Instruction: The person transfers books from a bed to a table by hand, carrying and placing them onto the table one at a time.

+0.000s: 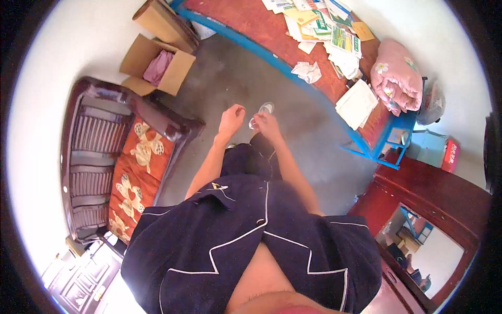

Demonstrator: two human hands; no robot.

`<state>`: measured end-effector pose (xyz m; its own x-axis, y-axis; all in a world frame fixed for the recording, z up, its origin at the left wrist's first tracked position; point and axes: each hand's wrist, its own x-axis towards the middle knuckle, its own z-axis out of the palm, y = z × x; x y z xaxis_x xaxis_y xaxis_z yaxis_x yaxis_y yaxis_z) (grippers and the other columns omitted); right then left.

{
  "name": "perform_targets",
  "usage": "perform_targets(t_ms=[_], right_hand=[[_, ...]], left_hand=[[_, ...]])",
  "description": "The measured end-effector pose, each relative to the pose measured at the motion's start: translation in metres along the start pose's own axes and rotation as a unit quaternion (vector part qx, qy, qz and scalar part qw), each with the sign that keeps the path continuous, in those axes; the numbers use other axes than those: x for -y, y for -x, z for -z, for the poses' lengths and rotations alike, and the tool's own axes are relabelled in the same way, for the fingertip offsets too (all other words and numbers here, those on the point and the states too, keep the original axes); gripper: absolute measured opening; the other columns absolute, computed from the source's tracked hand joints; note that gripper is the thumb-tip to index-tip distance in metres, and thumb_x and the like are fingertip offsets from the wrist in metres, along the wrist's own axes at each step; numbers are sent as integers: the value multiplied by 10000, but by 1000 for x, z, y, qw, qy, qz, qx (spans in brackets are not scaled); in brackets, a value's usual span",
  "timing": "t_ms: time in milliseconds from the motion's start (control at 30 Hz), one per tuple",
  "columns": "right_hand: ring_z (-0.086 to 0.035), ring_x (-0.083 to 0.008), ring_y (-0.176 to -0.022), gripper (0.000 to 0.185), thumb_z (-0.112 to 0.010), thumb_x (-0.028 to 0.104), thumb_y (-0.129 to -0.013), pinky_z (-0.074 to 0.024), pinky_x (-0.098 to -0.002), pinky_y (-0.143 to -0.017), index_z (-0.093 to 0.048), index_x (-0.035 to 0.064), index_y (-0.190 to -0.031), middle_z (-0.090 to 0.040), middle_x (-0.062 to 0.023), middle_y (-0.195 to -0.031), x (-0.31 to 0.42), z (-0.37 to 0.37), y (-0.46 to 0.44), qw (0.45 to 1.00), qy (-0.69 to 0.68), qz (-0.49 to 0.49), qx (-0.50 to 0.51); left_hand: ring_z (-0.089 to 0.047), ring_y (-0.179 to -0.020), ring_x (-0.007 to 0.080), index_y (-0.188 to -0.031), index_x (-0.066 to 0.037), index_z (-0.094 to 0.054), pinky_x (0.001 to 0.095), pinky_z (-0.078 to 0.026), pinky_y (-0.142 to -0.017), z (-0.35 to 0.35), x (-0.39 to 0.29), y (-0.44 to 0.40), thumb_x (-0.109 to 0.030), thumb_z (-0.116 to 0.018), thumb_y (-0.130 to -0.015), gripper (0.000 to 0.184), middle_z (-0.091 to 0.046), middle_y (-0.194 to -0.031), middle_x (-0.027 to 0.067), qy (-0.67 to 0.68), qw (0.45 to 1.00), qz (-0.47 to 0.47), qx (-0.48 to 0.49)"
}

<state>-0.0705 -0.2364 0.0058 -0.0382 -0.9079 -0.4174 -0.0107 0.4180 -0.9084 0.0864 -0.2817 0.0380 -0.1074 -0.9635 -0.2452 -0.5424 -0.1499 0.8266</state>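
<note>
My left hand (231, 121) is held out in front of my body over the grey floor. Its fingers are curled in, and nothing shows in them. Close beside it, my right hand (268, 126) has bent fingers around a clear, shiny, plastic-looking item (266, 108). Parts of this item stick out beyond the fingers and to their left; its exact kind cannot be made out. Below the hands are my dark-trousered legs (246, 161).
A red-topped table with a blue edge (246, 30) bears papers (346, 44) and a rolled pink quilt (397, 73). At left stand an open cardboard box (178, 70) and a dark wooden bench (97, 133). A mirrored red cabinet (444, 201) is at right.
</note>
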Motion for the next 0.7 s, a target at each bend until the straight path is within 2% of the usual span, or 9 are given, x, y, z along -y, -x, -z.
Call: perform_targets(t_ms=[200,267,367,567,700], right_hand=[[-636,-156,-682,249,-537,200,-886,-499,-265,-585,-577,-32,-966,-656,-103,-806,64,44,-85,998,-55,-1,-2],[-632,-157,-678,227,-543,189,-884,-498,-269,-591,-576,-27,-947,-654,-103,-792,87,63,-112,997,-80,12,-20],[-629,-160,-682,209,-544,175,-887,-498,-270,-598,-573,-27,-933,-653,-107,-782,89,83,-135,994,-105,-16,-37],[-631,-145,-680,211,-538,177,-887,-489,-263,-597,-580,-21,-946,-660,-102,-806,104,118,-169,983,-134,-70,-101],[-633,-143,-683,201,-541,180,-886,-484,-259,-592,-585,-7,-946,-658,-87,-820,85,133,-198,979,-143,-68,-130]], left_hand=[[-643,-784,274,-917,-27,-630,350,-491,-728,-6,-46,-95,-178,-537,-828,198,-663,-823,134,-18,999,-5,41],[-645,-753,247,-903,-24,-632,339,-491,-698,-17,-53,-127,-165,-540,-825,186,-662,-792,124,4,1000,-19,16],[-647,-725,227,-896,-21,-632,328,-491,-674,-26,-77,-152,-159,-540,-823,181,-663,-780,122,-21,999,-26,25],[-652,-709,211,-909,-7,-622,316,-499,-678,-58,-93,-202,-154,-531,-827,191,-662,-767,116,17,996,-20,88],[-652,-716,216,-911,-12,-622,319,-497,-684,-73,-108,-242,-160,-527,-831,194,-663,-783,121,-13,990,-45,131]])
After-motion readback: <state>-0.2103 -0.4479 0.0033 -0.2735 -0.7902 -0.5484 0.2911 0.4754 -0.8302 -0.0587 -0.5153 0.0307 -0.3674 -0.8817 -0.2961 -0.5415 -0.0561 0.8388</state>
